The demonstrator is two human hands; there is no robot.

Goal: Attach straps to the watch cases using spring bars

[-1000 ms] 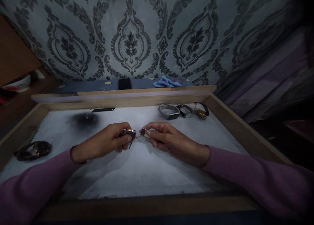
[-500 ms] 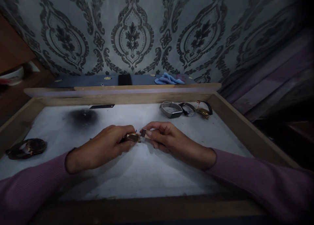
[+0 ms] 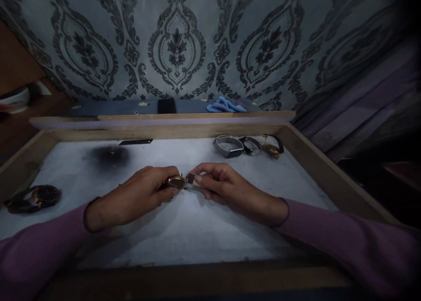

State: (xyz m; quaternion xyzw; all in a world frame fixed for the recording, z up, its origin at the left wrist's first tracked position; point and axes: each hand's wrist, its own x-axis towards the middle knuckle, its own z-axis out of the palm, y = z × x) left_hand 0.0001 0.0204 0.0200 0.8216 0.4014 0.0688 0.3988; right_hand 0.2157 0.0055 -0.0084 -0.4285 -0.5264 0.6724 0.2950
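Observation:
Above the middle of the white surface, my left hand (image 3: 149,189) is closed around a wristwatch (image 3: 176,182) with a gold-coloured case. Much of its strap is hidden in my fingers. My right hand (image 3: 220,182) pinches a small flat piece (image 3: 191,178) with a dark shiny end and a paler side; what it is I cannot make out. This end meets the near edge of the watch case, where thin bits stick out. Whether the piece is joined to the watch cannot be seen.
Wooden sides (image 3: 315,169) frame the white surface. A grey band (image 3: 228,147), a dark watch (image 3: 251,145) and a gold watch (image 3: 272,150) lie at back right. Another dark watch (image 3: 46,196) lies left, a black blade-shaped strip (image 3: 135,142) at the back. Behind rests a blue cloth (image 3: 226,104).
Both hands keep their hold on the watch and the small piece, which has tilted a little. The whole view has shifted slightly.

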